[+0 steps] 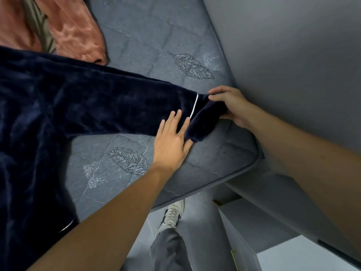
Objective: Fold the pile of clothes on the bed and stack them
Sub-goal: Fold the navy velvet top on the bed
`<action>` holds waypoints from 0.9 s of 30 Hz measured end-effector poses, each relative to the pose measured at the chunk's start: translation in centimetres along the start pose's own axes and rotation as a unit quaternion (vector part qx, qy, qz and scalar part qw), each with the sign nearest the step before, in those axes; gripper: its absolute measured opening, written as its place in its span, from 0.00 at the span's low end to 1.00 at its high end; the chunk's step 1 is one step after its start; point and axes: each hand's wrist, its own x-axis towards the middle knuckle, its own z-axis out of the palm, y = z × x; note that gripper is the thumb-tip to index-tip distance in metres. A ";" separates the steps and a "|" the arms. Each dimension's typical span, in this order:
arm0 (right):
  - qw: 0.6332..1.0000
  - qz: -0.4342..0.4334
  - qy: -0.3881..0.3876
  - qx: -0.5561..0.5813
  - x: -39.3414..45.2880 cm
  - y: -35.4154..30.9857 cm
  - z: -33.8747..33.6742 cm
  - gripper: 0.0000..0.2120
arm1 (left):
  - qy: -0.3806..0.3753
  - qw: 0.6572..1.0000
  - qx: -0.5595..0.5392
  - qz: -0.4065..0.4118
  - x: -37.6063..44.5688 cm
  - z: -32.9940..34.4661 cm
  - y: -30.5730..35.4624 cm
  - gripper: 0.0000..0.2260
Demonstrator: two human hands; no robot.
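Note:
A dark navy velvet top (58,106) with thin white piping lies spread on the grey quilted mattress (148,45), one sleeve stretched out to the right. My right hand (230,106) grips the cuff end of that sleeve near the mattress corner. Flat on the sleeve beside the white piping lies my left hand (172,141), fingers straight, thumb at the cuff's lower edge. A pink velvet garment (74,30) is bunched at the top left, with a striped olive fabric (37,26) showing between its folds.
The mattress corner (252,159) lies just right of my hands, against a grey wall (293,55). Below the bed edge I see a tiled floor, my trouser leg and a white sneaker (172,216). A pale cabinet (254,231) stands at the lower right.

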 end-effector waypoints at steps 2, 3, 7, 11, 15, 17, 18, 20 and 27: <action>0.999 -0.011 -0.027 0.022 -0.3 -0.6 0.2 0.09 | 0.017 0.999 -0.037 -0.011 -0.7 -0.4 -0.6 0.28; 0.999 -0.016 -0.040 0.031 -0.5 -0.9 0.5 0.10 | 0.024 0.998 -0.059 -0.020 -1.1 -0.6 -0.9 0.28; 0.993 -0.018 -0.104 0.054 -0.9 -2.8 2.7 0.09 | 0.069 0.981 -0.165 -0.073 -2.4 -1.0 -1.8 0.25; 0.976 0.016 -0.148 0.160 -0.6 -5.0 5.3 0.11 | 0.105 0.958 -0.231 -0.131 -3.6 -1.7 -3.4 0.21; 0.976 -0.095 -0.149 -0.129 -0.6 -5.8 8.4 0.15 | 0.151 0.924 -0.289 -0.199 -4.3 -2.7 -5.2 0.17; 0.956 -0.130 -0.136 -0.224 -0.6 -6.2 10.0 0.12 | 0.164 0.885 -0.361 -0.244 -4.4 -3.2 -6.1 0.16; 0.947 -0.144 -0.134 -0.255 -0.6 -6.5 10.7 0.10 | 0.173 0.863 -0.392 -0.268 -4.4 -3.5 -6.5 0.17; 0.927 -0.178 -0.141 -0.300 -0.4 -7.1 12.0 0.06 | 0.194 0.821 -0.442 -0.306 -4.6 -4.2 -7.3 0.09; 0.867 -0.270 -0.125 -0.399 0.9 -7.9 16.6 0.09 | 0.231 0.792 -0.463 -0.325 -3.9 -7.4 -11.8 0.19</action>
